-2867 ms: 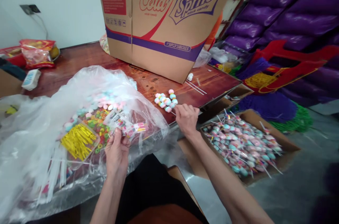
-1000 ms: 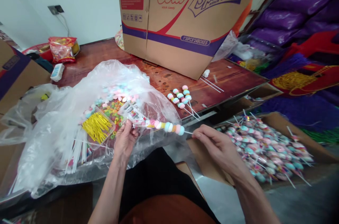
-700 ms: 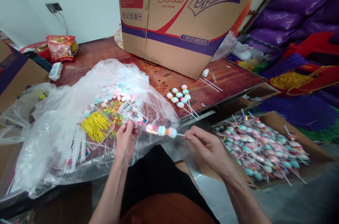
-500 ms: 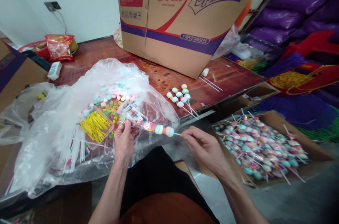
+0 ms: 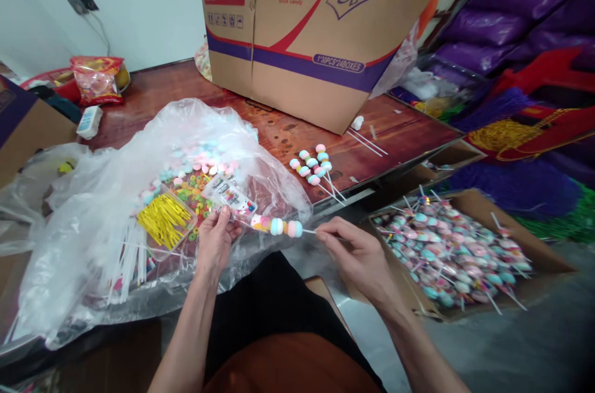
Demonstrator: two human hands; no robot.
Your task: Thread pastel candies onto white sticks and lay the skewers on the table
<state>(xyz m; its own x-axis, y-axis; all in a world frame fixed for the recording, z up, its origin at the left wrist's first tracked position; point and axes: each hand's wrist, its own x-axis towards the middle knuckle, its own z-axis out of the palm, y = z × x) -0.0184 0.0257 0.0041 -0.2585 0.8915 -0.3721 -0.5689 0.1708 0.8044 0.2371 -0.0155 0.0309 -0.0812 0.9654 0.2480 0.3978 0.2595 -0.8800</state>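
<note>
Pastel skewer: we see a marshmallow candy skewer held level between both hands, its left end inside a printed clear sleeve.
Left hand: the left hand pinches the sleeve mouth at 9 o'clock of the candies.
Right hand: the right hand pinches the stick at 3 o'clock.
Table: more finished skewers lie at 12 o'clock on the wooden table.
Box: the cardboard box of wrapped skewers stands at 3 o'clock, beside the right hand.
</note>
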